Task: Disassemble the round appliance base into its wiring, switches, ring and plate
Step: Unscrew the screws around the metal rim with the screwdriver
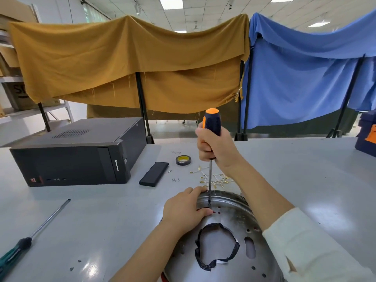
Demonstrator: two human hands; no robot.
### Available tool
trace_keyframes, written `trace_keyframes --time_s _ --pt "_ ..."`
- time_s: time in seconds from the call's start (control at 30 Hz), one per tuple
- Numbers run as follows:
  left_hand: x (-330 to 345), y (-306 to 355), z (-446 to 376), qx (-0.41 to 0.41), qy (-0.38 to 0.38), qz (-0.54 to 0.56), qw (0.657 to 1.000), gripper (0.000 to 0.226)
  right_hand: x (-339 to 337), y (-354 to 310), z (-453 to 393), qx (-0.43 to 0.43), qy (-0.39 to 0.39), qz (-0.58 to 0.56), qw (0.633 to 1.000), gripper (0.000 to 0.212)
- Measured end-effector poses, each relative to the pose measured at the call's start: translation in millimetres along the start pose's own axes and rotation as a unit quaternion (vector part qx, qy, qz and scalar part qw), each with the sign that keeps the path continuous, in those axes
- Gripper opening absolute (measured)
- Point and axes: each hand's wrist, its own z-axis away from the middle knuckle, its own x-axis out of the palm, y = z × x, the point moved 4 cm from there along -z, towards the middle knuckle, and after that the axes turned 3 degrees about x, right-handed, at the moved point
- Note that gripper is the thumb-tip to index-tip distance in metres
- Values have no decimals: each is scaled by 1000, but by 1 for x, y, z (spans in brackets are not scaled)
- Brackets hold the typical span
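The round appliance base (234, 224) is a shiny metal dish lying at the near edge of the table, with a taped-edged hole (216, 248) in its middle. My right hand (215, 147) grips the orange and dark handle of a screwdriver (211, 123) held upright, its tip set in the base's far rim. My left hand (185, 210) grips the far left rim of the base, fingers curled over the edge. Loose wires with gold terminals (215, 179) lie just behind the base.
A black computer case (77, 151) lies at the left. A black slim box (154, 174), a tape roll (183, 160) and small screws (175, 179) sit mid-table. A green-handled screwdriver (30, 239) lies near left. A dark blue case (366, 135) is far right.
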Motion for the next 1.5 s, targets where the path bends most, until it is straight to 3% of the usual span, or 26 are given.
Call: trace_keyframes --time_s 0.13,0.23,0.33,0.47,0.53,0.6,0.67,0.8,0.9,1.0,1.07,1.17,1.23,1.37,1.5 --pt "0 0 0 -1 -1 1 1000 55 15 4 1 18 -25 107 994 32" --pt "1 0 1 -2 -4 4 1000 54 22 3 7 -18 41 239 970 38" --pt "1 0 0 2 -3 4 1000 53 16 -1 12 -74 155 188 967 26" --pt "2 0 0 3 0 5 1000 54 10 -3 14 -110 205 181 956 15" --pt "2 -1 0 3 1 5 1000 55 11 -3 10 -88 141 164 972 19" --pt "1 0 -1 2 -1 1 1000 55 21 1 4 -26 -3 94 995 21" --pt "1 0 0 -1 -2 -4 1000 55 29 3 0 17 -64 103 992 17" --pt "1 0 1 0 0 -1 1000 56 28 6 0 19 34 177 983 30" --pt "1 0 0 4 3 5 1000 55 14 -3 3 -41 172 203 963 21" --pt "1 -1 0 8 4 2 1000 56 2 -8 3 -47 231 189 953 16" --pt "2 -1 0 9 4 0 1000 56 0 -8 4 -58 196 167 964 15" --pt "0 0 0 10 6 1 1000 57 9 -4 2 -33 33 53 997 19" --pt "0 0 0 9 5 0 1000 57 15 -2 0 -18 9 70 997 27" --pt "0 0 1 8 3 2 1000 57 14 -2 5 -55 102 172 978 36" --pt "1 -1 -1 6 1 5 1000 56 2 -4 11 -82 205 191 956 21"
